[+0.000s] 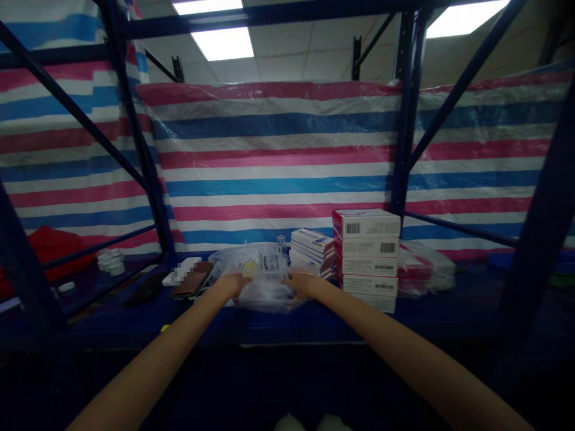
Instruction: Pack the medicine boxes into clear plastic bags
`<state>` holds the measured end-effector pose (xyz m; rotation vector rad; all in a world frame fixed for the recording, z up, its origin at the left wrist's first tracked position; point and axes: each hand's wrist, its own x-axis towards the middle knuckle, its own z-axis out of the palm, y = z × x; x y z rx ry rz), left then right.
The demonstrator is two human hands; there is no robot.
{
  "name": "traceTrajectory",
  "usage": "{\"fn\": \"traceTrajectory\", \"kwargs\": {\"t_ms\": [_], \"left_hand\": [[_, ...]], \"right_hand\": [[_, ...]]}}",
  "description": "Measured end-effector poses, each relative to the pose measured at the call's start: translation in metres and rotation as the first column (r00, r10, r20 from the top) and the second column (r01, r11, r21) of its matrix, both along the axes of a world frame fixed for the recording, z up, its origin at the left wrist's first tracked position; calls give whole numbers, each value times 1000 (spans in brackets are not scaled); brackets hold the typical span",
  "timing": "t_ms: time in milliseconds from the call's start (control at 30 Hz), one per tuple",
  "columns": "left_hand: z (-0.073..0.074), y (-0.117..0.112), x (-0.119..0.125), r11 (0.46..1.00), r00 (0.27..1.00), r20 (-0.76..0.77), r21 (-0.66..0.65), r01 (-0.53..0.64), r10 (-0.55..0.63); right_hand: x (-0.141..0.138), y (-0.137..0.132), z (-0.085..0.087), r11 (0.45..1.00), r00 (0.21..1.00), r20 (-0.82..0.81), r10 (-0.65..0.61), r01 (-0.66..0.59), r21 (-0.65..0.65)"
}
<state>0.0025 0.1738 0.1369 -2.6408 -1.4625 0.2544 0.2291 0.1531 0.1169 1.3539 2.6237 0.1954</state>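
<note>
A clear plastic bag [267,293] with printed text and a yellow round mark lies crumpled on the dark blue shelf [287,335], straight ahead. My left hand [236,284] grips its left side. At the opposite side my right hand [302,285] has its fingers closed on the plastic. Whatever the bag contains is hard to make out. Just behind my right hand leans a row of small white-and-blue boxes [312,248]. A small clear bottle-like item [281,240] stands behind the bag.
Right of my hands rises a stack of white-and-pink boxes [371,257], with a plastic-wrapped pack [426,269] beyond it. A brown flat item [194,280], a black flat object [146,288] and white lids [111,261] lie leftward. Blue rack posts [404,120] frame a striped sheet [278,161].
</note>
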Motion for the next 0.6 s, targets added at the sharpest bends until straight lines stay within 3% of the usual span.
{"fn": "traceTrajectory", "kwargs": {"t_ms": [167,333,467,600], "left_hand": [[-11,-6,1,997,999,-44,77,-24,28],[-8,-11,10,993,999,-34,109,-33,37],[-5,-12,18,996,998,-48,82,-43,47],[-9,-9,29,998,997,-52,48,-48,51]], "right_hand": [[-2,14,10,997,993,108,-49,55,-55],[-8,7,27,989,989,132,-66,82,-121],[-9,3,41,931,998,-42,-51,32,-364],[-10,6,40,917,989,-134,-55,-3,-399]]}}
